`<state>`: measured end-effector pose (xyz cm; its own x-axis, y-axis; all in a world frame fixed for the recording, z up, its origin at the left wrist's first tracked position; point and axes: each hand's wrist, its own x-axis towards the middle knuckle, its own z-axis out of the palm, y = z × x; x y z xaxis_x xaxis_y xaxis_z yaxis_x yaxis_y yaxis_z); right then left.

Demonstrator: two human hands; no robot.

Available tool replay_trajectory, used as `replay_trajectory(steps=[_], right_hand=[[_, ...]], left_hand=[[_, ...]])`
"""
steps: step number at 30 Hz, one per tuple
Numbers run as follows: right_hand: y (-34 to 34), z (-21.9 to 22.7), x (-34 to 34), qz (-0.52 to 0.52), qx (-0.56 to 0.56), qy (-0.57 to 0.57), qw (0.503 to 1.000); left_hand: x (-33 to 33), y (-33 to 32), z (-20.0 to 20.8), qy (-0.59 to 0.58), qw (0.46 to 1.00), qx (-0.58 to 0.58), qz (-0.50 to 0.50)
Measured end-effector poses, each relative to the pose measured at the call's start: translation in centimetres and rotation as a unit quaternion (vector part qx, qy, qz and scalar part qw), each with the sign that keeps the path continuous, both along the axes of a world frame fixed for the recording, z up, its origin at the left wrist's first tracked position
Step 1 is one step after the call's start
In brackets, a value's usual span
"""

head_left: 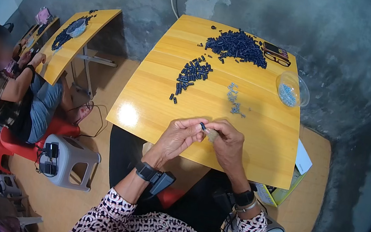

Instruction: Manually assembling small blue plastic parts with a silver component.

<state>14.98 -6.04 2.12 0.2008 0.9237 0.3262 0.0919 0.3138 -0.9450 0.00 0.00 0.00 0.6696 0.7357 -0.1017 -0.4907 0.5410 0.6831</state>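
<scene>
Over the near part of the yellow table [150,97], my two hands meet. My left hand [175,138] is closed, pinching a small black plastic part [202,126] between thumb and fingertips. Closed around a pale, translucent, handle-like object [211,135], my right hand [229,146] points it at the black part; its tip is too small to make out. Beyond my hands lie a loose group of black parts [193,73] and a strip of small silvery pieces [233,96] that look like screws.
A large heap of black parts [238,46] covers the far side, beside a phone [275,50] and eyeglasses [277,58]. At the right edge stands a clear bowl [290,78] of silvery pieces. Leftward, another person [14,87] sits at a second table [55,67], near a grey stool [70,161].
</scene>
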Motion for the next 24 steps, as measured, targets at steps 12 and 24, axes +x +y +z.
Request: replay_trajectory(steps=[12,24], right_hand=[[0.0,-0.2,-0.6,-0.023,0.022,-0.026,0.999],[0.1,0.1,-1.1,-0.068,0.021,-0.061,0.996]], left_hand=[[-0.1,-0.2,0.0,-0.013,1.0,-0.015,0.011],[0.0,0.1,-0.3,-0.031,0.999,-0.013,0.001]])
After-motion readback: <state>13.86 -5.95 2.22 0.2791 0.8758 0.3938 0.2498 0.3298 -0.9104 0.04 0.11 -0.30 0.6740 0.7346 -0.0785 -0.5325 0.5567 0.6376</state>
